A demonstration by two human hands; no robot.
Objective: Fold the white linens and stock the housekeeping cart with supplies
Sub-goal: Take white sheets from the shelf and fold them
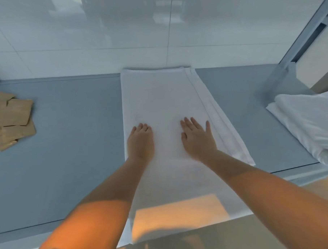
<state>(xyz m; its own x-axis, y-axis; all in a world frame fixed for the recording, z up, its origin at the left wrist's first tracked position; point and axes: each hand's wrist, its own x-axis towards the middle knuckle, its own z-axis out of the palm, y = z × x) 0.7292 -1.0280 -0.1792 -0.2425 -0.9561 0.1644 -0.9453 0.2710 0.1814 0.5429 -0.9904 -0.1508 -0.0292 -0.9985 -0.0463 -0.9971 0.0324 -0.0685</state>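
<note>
Both forearms reach over the near edge of the blue-grey worktop (pixel 66 147), where a long folded white linen (pixel 158 98) lies lengthwise, its near end hanging over that edge. On the linen, left hand (pixel 140 142) and right hand (pixel 196 139) press flat, fingers straight, likely smoothing creases before another fold. Right of it sits a bundled white sheet (pixel 307 121); left, tan packets (pixel 10 119).

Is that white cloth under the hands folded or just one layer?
Folded: the white cloth shows stacked layered edges along its right side.
</note>
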